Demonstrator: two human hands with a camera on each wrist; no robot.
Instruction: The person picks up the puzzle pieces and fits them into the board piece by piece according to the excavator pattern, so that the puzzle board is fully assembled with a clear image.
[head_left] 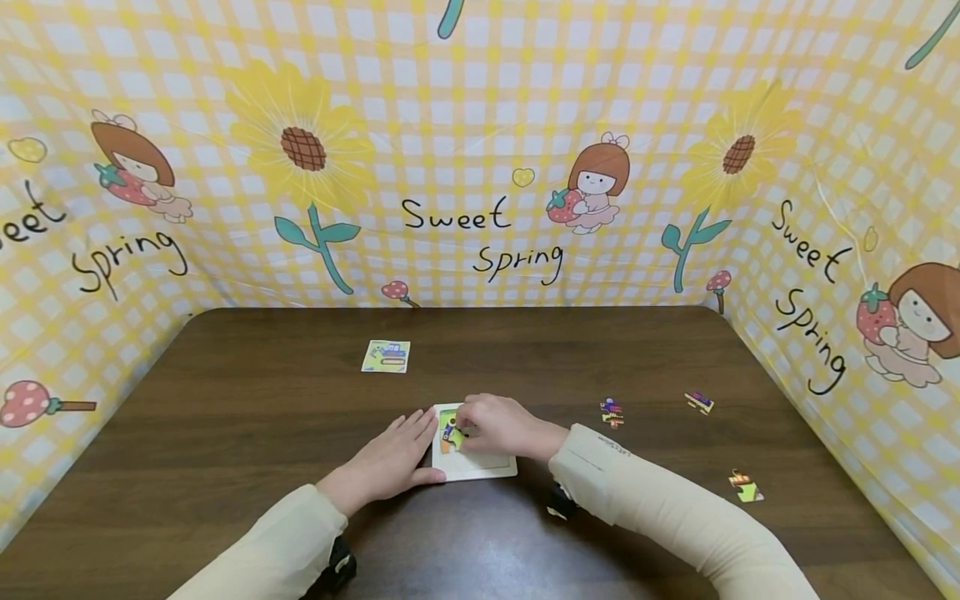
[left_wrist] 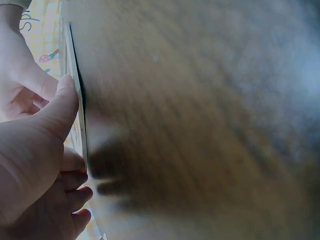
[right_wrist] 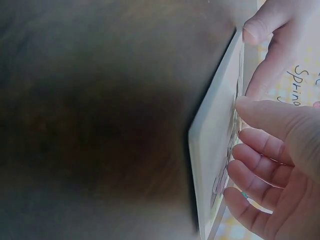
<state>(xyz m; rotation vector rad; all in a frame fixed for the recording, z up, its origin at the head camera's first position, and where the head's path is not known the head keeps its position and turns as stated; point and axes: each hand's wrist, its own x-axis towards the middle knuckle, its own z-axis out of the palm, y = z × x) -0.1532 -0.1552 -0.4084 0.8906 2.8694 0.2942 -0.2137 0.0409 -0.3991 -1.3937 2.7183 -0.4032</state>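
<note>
A white puzzle tray (head_left: 480, 468) lies on the table in front of me, with colourful puzzle pieces (head_left: 450, 433) in its left part. My left hand (head_left: 390, 461) rests along the tray's left side, fingers fairly straight and the thumb at the near left corner. Over the tray, my right hand (head_left: 504, 427) pinches a puzzle piece with thumb and fingertips; the hand mostly hides it. In the right wrist view, the curved fingers (right_wrist: 257, 162) and thumb meet low at the tray's surface. The left thumb (left_wrist: 65, 102) touches the tray edge in the left wrist view.
Loose puzzle pieces lie to the right: one cluster (head_left: 612, 412) nearest the tray, another piece (head_left: 699, 402) farther back, and one (head_left: 745, 486) nearer the front. A square picture card (head_left: 386, 356) lies behind the tray. Patterned cloth (head_left: 465, 150) surrounds the brown table (head_left: 225, 433).
</note>
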